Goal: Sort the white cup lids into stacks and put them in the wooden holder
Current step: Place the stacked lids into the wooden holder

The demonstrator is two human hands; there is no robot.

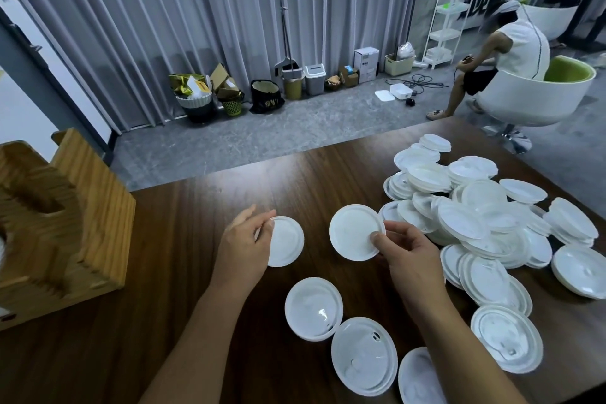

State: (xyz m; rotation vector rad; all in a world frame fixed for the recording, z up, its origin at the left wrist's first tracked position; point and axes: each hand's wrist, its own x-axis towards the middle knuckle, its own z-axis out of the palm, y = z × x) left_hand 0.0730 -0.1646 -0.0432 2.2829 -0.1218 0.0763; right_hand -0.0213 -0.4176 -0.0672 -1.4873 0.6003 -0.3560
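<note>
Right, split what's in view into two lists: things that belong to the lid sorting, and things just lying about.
Belongs to the job:
- lid in left hand, left hand
- lid in right hand, right hand
- loose lid pile
- wooden holder

Just lying about:
- grey bin
- green basket
- white shelf rack
- black bag

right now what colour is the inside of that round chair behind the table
Green, inside a white shell, on the round chair; the head view shows it.
</note>
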